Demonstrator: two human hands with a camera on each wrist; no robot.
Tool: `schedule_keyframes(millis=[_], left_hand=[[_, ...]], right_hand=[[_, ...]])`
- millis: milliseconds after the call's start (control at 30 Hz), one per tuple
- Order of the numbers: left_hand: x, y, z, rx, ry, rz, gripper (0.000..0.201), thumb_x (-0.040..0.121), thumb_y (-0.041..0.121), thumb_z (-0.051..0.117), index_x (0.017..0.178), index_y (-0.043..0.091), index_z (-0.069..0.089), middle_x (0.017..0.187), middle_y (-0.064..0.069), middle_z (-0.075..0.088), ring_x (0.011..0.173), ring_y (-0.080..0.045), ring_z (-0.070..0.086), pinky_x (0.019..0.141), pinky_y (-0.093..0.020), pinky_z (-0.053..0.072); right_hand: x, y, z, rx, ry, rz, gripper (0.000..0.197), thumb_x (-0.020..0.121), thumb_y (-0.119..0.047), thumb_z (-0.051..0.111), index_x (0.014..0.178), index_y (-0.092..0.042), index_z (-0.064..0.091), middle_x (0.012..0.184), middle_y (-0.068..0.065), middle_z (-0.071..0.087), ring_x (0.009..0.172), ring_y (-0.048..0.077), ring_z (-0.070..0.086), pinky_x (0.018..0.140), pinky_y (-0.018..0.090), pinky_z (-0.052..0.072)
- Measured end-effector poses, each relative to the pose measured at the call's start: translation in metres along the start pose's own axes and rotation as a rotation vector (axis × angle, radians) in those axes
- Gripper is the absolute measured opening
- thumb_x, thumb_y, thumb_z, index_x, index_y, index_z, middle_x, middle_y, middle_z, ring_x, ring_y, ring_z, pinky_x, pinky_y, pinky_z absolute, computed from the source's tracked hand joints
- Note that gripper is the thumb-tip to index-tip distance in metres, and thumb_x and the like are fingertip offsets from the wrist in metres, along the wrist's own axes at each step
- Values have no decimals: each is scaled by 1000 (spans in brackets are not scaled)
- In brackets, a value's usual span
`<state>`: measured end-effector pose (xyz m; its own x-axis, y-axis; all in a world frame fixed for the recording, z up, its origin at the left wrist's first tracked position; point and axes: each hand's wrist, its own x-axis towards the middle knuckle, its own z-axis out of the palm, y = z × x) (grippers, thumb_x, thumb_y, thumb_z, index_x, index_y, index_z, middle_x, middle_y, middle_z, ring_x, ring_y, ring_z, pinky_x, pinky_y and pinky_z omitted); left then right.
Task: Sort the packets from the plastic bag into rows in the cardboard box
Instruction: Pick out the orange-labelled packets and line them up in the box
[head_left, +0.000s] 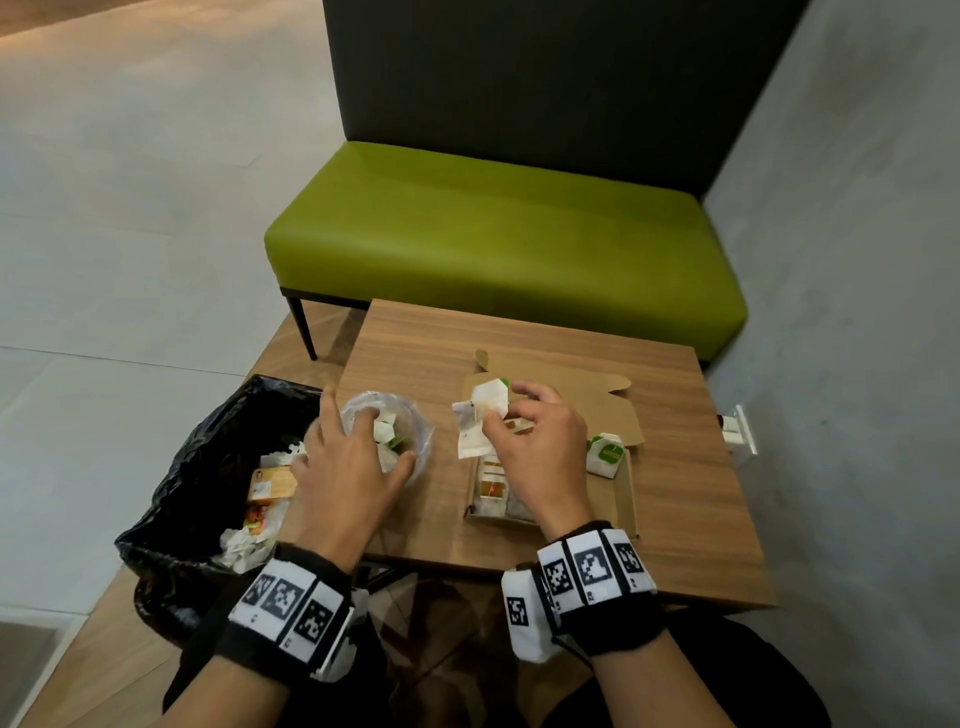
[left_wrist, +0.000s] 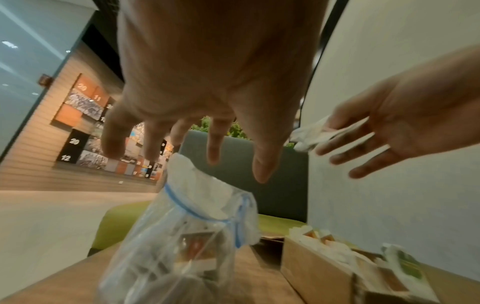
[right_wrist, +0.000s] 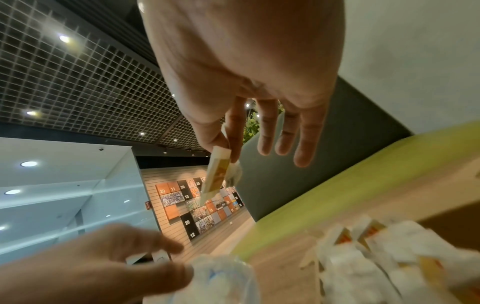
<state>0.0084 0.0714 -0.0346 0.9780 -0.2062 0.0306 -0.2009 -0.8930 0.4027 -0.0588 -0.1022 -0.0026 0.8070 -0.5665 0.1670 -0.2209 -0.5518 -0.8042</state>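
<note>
1. The brown cardboard box (head_left: 626, 486) is set on the wooden table (head_left: 675, 415), right of centre.
2. The clear plastic bag (head_left: 410, 415) is placed left of the box, on the same table.
3. White paper packets (head_left: 493, 486) are stacked inside the box.
4. The black-lined bin (head_left: 208, 452) is stood left of the table.
5. The green bench (head_left: 493, 244) is set behind the table.

Green bench (head_left: 498, 249) against grey wall (head_left: 857, 208), pale tiled floor (head_left: 130, 208)

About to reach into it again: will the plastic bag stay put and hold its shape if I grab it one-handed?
Probably not. The plastic bag looks thin and crumpled, so it will likely collapse and slide on the smooth table. It holds only a few packets, so it seems light. The left hand hovers at its mouth; steadying the rim should help.
</note>
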Motion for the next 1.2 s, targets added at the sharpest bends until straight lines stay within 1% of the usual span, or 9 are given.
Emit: schedule_keyframes(millis=[67, 167, 233, 333, 600, 700, 933, 1067, 1200], left_hand=[[-14, 8, -1, 2, 110, 208, 70, 75, 48, 76, 134, 24, 45, 158, -11, 26, 142, -34, 31, 106, -56, 37], [-32, 18, 13, -126, 87, 600, 74, 73, 34, 80, 135, 20, 44, 151, -7, 39, 141, -26, 37, 109, -50, 41], [-38, 23, 24, -250, 58, 665, 66, 76, 27, 78, 134, 18, 47, 146, -4, 47, 138, -18, 40, 110, -42, 41], [-39, 26, 34, -418, 77, 641, 42, 85, 24, 65, 126, 16, 55, 135, 0, 58, 127, -12, 51, 104, -34, 42], [-43, 42, 32, -789, -3, 377, 18, 90, 7, 68, 103, 19, 73, 90, 14, 73, 85, 4, 67, 76, -11, 49], [-42, 47, 36, -888, -29, 246, 13, 94, 12, 65, 85, 20, 71, 68, 7, 67, 61, -3, 59, 58, -20, 47], [-37, 55, 37, -1232, -230, 13, 14, 96, 12, 61, 99, 10, 74, 89, -11, 76, 83, -32, 72, 73, -43, 60], [-37, 58, 38, -1231, -316, 35, 14, 96, 11, 60, 99, 8, 73, 86, -9, 76, 76, -21, 70, 67, -34, 57], [-36, 58, 39, -1236, -378, 23, 16, 96, 15, 60, 102, 7, 72, 88, -7, 76, 78, -18, 71, 67, -31, 56]], right_hand=[[-2, 8, 4, 61, -6, 95, 9, 80, -24, 74, 75, -19, 79, 115, -5, 69, 108, 12, 61, 94, 40, 51], [-10, 14, 8, 167, -24, 180, 24, 76, -15, 77, 56, -26, 70, 100, -5, 69, 99, 8, 65, 95, 36, 50], [-16, 19, 11, 226, -31, 194, 30, 72, -16, 79, 48, -24, 63, 98, -6, 71, 99, 8, 67, 97, 37, 50], [-21, 26, 13, 329, -43, 241, 23, 66, -22, 77, 50, -10, 65, 103, -2, 75, 102, 6, 67, 98, 42, 50], [-25, 28, 0, 445, -126, 284, 31, 82, -27, 78, 58, -9, 72, 99, -8, 74, 109, 2, 64, 99, 44, 50], [-28, 25, -7, 496, -156, 258, 33, 89, -32, 72, 62, -12, 74, 85, 0, 76, 100, 7, 68, 90, 35, 54], [-19, 36, -29, 605, -57, 351, 9, 86, -7, 73, 94, -7, 69, 90, 11, 75, 78, 21, 69, 73, 38, 58], [-11, 37, -39, 511, -195, 288, 16, 87, -2, 70, 99, -12, 72, 95, 14, 75, 87, 25, 72, 80, 36, 61], [-3, 42, -50, 346, -332, 198, 14, 84, -2, 74, 89, -15, 75, 90, 7, 74, 77, 11, 65, 75, 29, 60]])
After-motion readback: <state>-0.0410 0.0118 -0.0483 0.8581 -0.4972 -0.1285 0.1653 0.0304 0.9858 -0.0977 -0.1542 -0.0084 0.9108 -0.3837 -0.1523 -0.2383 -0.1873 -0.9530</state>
